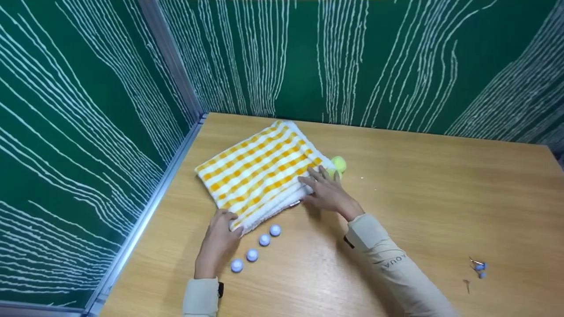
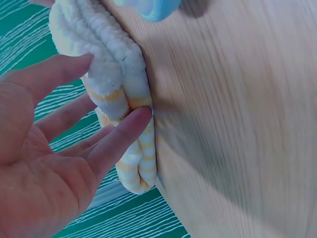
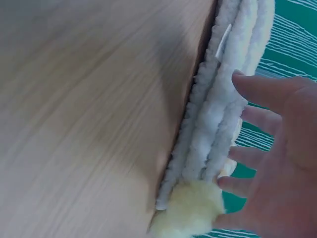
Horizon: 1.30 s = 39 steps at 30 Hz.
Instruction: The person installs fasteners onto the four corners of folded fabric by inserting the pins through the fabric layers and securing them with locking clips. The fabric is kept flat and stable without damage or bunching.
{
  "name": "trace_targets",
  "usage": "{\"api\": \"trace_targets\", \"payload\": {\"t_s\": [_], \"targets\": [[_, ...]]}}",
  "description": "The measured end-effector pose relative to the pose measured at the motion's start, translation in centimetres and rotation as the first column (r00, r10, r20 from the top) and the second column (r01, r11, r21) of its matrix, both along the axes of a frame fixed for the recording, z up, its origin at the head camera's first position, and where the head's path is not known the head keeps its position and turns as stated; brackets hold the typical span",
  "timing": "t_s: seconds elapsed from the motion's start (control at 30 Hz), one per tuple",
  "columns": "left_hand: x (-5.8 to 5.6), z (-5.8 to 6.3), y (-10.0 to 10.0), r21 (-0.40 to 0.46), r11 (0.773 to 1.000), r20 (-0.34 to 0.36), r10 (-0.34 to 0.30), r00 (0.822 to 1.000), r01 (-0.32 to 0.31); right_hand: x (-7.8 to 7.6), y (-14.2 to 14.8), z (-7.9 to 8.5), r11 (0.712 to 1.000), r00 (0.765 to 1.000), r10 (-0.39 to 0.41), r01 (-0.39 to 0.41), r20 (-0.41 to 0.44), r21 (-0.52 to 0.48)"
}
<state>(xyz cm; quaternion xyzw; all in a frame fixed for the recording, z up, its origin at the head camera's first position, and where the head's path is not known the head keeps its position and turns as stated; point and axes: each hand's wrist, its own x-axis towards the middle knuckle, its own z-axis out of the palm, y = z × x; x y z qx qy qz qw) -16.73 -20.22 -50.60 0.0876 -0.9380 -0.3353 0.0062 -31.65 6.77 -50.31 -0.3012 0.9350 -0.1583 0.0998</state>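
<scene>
Yellow-checked fleece blanket point(image 1: 260, 165): soft, light, we judge; best gripped by folded corners. Left hand point(image 1: 221, 237) at near corner, right hand point(image 1: 327, 192) at right corner, fingers spread.

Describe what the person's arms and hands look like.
The left hand and right hand are ungloved. The left sleeve and right sleeve are long and pale greyish-beige; dark lettering on the right one appears to read "AQUA". A small black piece shows beside each cuff.

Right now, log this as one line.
left hand: at cloth corner; right hand: at cloth edge, by pompom; cloth: checked, folded; four round items: in row on table
</scene>
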Motion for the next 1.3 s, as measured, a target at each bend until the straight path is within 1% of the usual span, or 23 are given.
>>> {"api": "trace_targets", "payload": {"t_s": [0.1, 0.27, 0.37, 0.5, 0.63, 0.8, 0.97, 1.07, 1.17, 1.3], "targets": [[-0.4, 0.1, 0.5, 0.003, 1.0, 0.019, 0.003, 1.0, -0.003, -0.1, 0.6, 0.0, 0.998, 1.0, -0.028, 0.027, 0.015, 0.049], [-0.9, 0.3, 1.0, 0.025, 1.0, 0.049, 0.011, 0.999, -0.012, -0.3, 1.1, 0.0, 0.992, 0.998, -0.068, 0.067, 0.006, 0.103], [-1.0, 0.5, 1.2, 0.035, 0.999, 0.068, 0.013, 0.998, -0.015, -0.4, 1.4, 0.2, 0.991, 0.997, -0.079, 0.078, 0.007, 0.112], [-1.2, 0.6, 1.4, 0.036, 0.999, 0.086, 0.0, 0.996, -0.003, -0.5, 1.9, 0.5, 0.988, 0.996, -0.089, 0.088, 0.004, 0.125], [-1.5, 0.6, 1.8, 0.025, 0.999, 0.083, -0.028, 0.996, 0.026, -0.5, 2.4, 0.8, 0.984, 0.994, -0.106, 0.104, 0.004, 0.148], [-2.1, 0.6, 2.4, 0.024, 0.999, 0.133, -0.034, 0.991, 0.031, -0.2, 3.2, 1.2, 0.977, 0.992, -0.128, 0.125, 0.011, 0.173], [-2.8, 0.8, 2.9, 0.022, 0.998, 0.162, -0.062, 0.985, 0.059, 0.0, 4.1, 1.5, 0.975, 0.99, -0.14, 0.134, 0.023, 0.179], [-3.2, 0.9, 3.2, 0.015, 0.997, 0.175, -0.081, 0.981, 0.079, 0.0, 4.6, 1.6, 0.969, 0.988, -0.151, 0.141, 0.033, 0.201], [-3.5, 0.9, 3.4, 0.027, 0.995, 0.174, -0.099, 0.98, 0.095, 0.1, 5.0, 1.7, 0.964, 0.986, -0.162, 0.149, 0.042, 0.221], [-3.9, 0.8, 3.7, 0.005, 0.994, 0.17, -0.113, 0.979, 0.114, 0.2, 5.7, 1.5, 0.96, 0.984, -0.17, 0.153, 0.052, 0.232]]}}
